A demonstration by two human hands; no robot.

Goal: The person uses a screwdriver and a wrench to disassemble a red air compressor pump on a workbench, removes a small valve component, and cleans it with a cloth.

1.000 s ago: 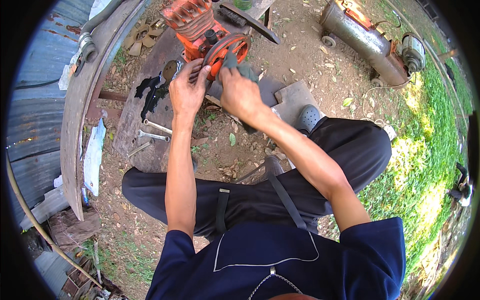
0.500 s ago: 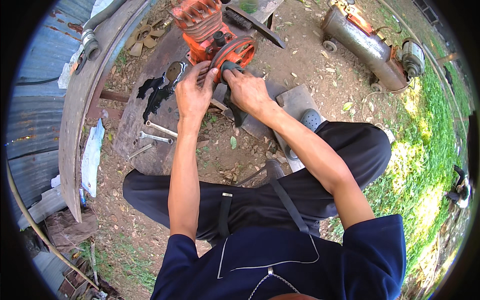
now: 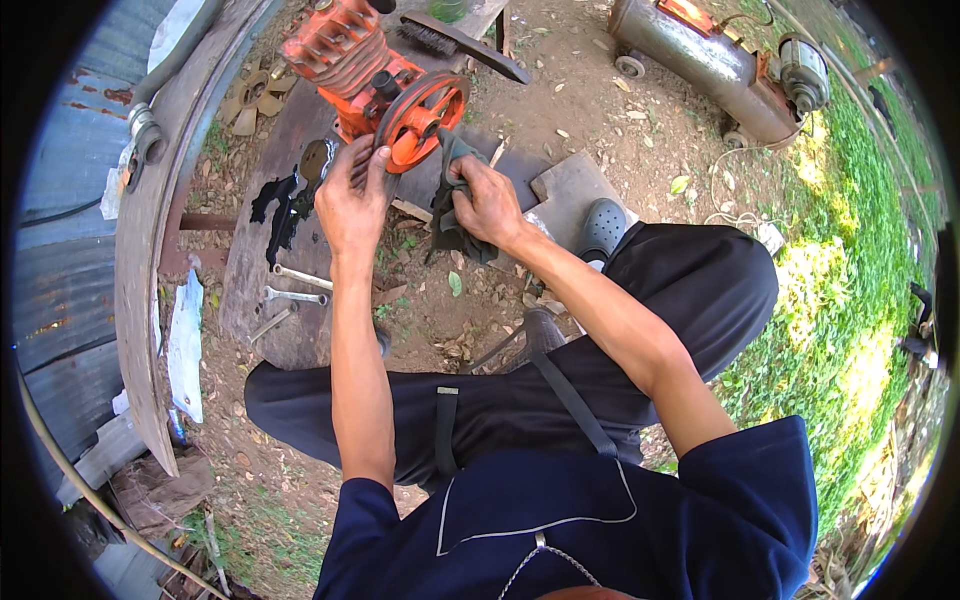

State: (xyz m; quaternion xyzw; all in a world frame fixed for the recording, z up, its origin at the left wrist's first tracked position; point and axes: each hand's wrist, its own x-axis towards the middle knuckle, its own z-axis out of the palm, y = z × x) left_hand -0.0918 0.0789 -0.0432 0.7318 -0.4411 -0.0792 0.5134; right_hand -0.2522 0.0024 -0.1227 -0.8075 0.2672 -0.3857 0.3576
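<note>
Nearest is the person's dark blue shirt (image 3: pixel 590 500), and then black trousers (image 3: pixel 690 290) with the knees wide apart; past the left knee, two spanners (image 3: pixel 297 297) and a thin rod (image 3: pixel 272 323) lie on the wooden tabletop (image 3: pixel 245 290); the right hand (image 3: pixel 488 205) has its fingers curled in, pinching a dark cloth (image 3: pixel 462 240) that hangs down; the cloth's top end is right by the orange wheel (image 3: pixel 408 150), but one cannot tell if they touch; the left hand (image 3: pixel 350 210) has its thumb and fingers pinching the wheel's lower left edge; a shiny black spill (image 3: pixel 278 228) is left of that hand; the wheel is on the front of an orange machine (image 3: pixel 345 65) with fins, up on the tabletop; a brush (image 3: pixel 470 47) lies beyond the wheel; far off to the right, a rusty tank (image 3: pixel 690 45) rests on small wheels.
</note>
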